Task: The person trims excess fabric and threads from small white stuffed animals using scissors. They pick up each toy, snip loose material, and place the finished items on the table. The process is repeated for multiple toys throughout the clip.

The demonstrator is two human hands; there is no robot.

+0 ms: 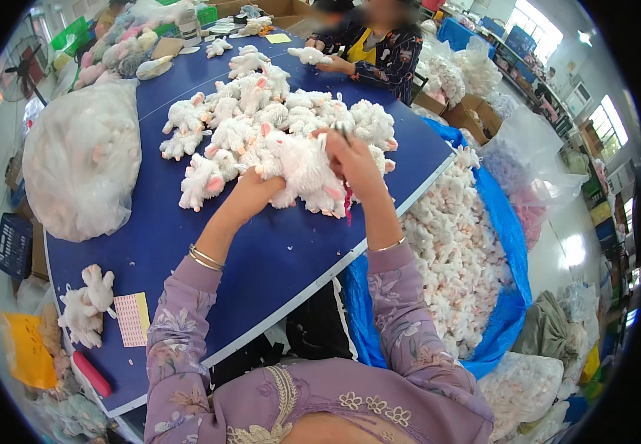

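My left hand is closed on the lower left side of a white plush toy with pink ears and feet, held just above the table. At the toy's right side, my right hand has its fingers bent in a pinch. A small dark metallic tool shows at those fingers, its kind too small to tell. From below this hand hangs a bright pink cord. Behind and around both hands lies a heap of similar white plush toys on the blue table.
A stuffed clear plastic bag stands at the left. Nearer are loose toys, a label sheet and a pink-red object. On the right, a blue sack brims with white toys. A co-worker holds a toy across the table.
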